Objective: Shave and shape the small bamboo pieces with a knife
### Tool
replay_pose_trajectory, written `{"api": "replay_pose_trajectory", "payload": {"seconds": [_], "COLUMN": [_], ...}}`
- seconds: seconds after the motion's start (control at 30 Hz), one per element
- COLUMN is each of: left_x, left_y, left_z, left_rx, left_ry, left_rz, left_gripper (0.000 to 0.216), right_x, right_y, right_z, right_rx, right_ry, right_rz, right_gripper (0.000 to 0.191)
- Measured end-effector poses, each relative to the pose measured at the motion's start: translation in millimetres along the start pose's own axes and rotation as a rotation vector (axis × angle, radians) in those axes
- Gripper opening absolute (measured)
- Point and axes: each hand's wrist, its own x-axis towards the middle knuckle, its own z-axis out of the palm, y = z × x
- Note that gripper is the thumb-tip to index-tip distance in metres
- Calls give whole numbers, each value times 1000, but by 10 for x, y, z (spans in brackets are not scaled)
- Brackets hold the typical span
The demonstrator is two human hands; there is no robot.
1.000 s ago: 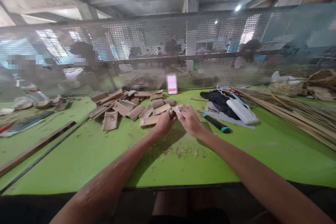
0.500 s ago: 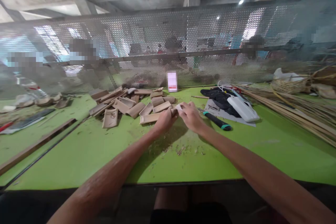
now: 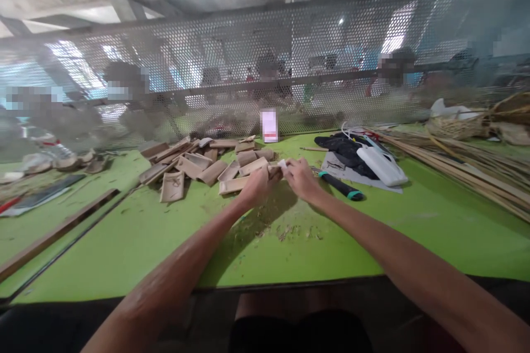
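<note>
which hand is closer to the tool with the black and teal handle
Right. The right hand is just left of the black and teal tool; the left hand is farther off, beyond the right hand, beside the brown pieces.

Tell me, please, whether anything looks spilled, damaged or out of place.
Loose shavings are strewn on the green tabletop, on the near side of the left hand and right hand, like unswept debris; curved bamboo pieces lie in an untidy heap. Nothing looks obviously damaged.
</note>
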Motion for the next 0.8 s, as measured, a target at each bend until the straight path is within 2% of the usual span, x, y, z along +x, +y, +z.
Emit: {"api": "replay_pose_trajectory", "payload": {"seconds": [0.13,0.27,0.4,0.53,0.67,0.8], "left_x": [5,19,19,21,10,-8], "left_y": [19,42,42,30,22,33], "left_z": [-14,-17,-4,6,4,20], "left_rx": [7,-44,-56,-81,-93,28], "left_ry": [28,17,36,82,71,90], "left_rz": [-12,-10,-18,-67,-81,-61], "left_gripper": [22,27,22,24,24,22], "right_x": [-9,-10,-21,-16,-3,-2], "right_y": [12,27,-1,-35,-57,-16], "right_z": [27,38,25,1,-11,-37], "right_rx": [41,14,27,-15,46,150], "right_ry": [27,27,51,18,40,15], "right_rz": [-90,11,-42,51,-19,116], "right_gripper": [47,54,49,54,48,48]}}
